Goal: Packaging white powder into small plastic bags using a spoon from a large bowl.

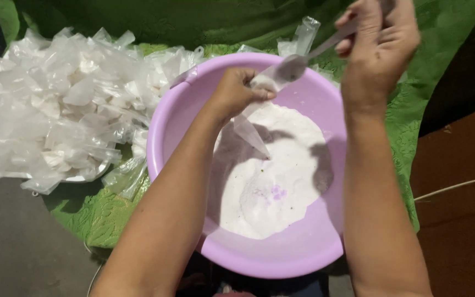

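Over lilac basin [178, 113] of white powder [281, 165] — left hand [236, 91] pinching clear bag [251, 132], right hand [379, 47] gripping spoon [298, 63]

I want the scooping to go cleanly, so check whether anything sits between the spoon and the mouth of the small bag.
Nothing visible does. The spoon, held by the right hand, has its bowl right at the open top of the small clear bag that the left hand pinches above the white powder in the purple basin.
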